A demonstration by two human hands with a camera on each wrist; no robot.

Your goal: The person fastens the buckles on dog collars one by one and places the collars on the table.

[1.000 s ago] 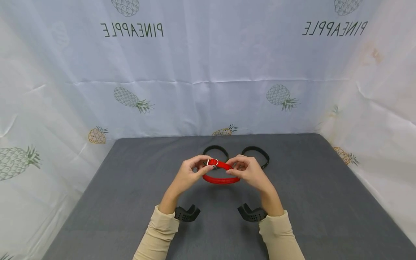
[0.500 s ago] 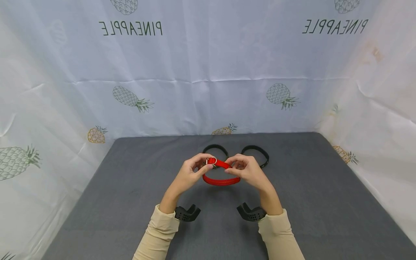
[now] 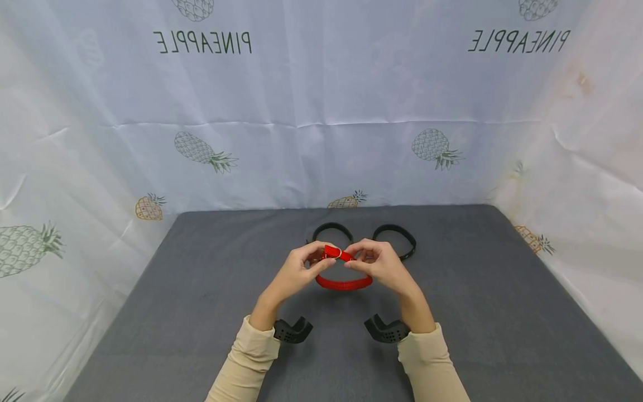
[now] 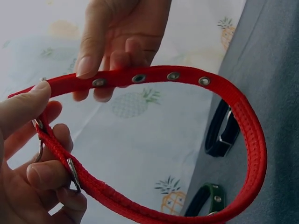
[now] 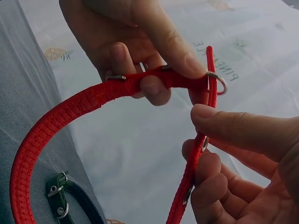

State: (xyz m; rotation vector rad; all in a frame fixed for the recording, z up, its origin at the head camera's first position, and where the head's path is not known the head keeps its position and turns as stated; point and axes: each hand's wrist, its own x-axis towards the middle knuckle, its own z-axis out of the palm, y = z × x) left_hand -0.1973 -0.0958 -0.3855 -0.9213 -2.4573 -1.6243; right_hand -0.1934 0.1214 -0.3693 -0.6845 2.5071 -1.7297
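A red pet collar (image 3: 344,284), bent into a loop, is held up over the table between both hands. My left hand (image 3: 297,269) pinches its buckle end, where a metal D-ring (image 4: 73,172) hangs near the fingers. On the other side, my right hand (image 3: 383,263) grips the strap between thumb and fingers, beside the metal eyelets (image 4: 138,78). In the right wrist view the strap's tip (image 5: 210,55) stands up past a metal ring (image 5: 222,84) at the left thumb. Fingers partly hide the buckle.
Two dark collars lie looped on the grey table (image 3: 201,290) behind the hands, one (image 3: 334,225) at left and a black one (image 3: 412,244) at right. A green collar with metal fittings (image 5: 57,198) shows low in the right wrist view. Pineapple-print cloth (image 3: 321,162) hangs behind.
My left hand has shifted slightly right and turned the buckle end, bringing it closer to my right hand. The right hand has edged left. The dark collars stay in place.
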